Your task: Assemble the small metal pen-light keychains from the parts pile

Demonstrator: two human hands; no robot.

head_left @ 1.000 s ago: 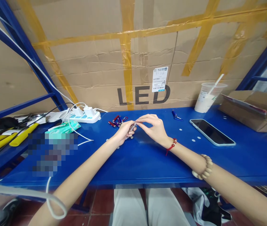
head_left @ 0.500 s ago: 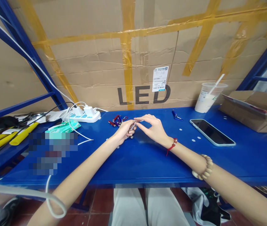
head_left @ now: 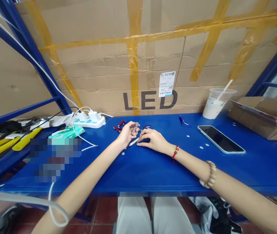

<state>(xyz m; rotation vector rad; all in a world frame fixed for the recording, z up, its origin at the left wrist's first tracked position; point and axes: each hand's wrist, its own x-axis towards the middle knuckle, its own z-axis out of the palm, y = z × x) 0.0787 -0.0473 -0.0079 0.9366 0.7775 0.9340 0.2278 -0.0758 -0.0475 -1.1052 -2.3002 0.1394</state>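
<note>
My left hand [head_left: 126, 134] is closed around a small silver metal cylinder [head_left: 135, 127] that stands up between thumb and fingers. Just below it, a second silver metal tube [head_left: 133, 142] lies at a slant, low over the blue tabletop. My right hand [head_left: 153, 139] has its fingertips pinched at the right end of that tube. Behind my hands are several small red and blue metal tubes [head_left: 121, 124], partly hidden by my left hand. A blue clip [head_left: 147, 126] shows just behind my right fingers.
On the left are a white power strip [head_left: 93, 122], a green packet [head_left: 67, 132] and yellow-handled tools [head_left: 27, 139]. A phone [head_left: 221, 139], a drink cup [head_left: 215, 103], an open carton [head_left: 262, 117] and a blue tube with a clip [head_left: 184, 121] are on the right.
My hands have parted from their joint hold. My right hand has come down toward the tabletop at the lower silver tube, while my left keeps the silver cylinder raised.
</note>
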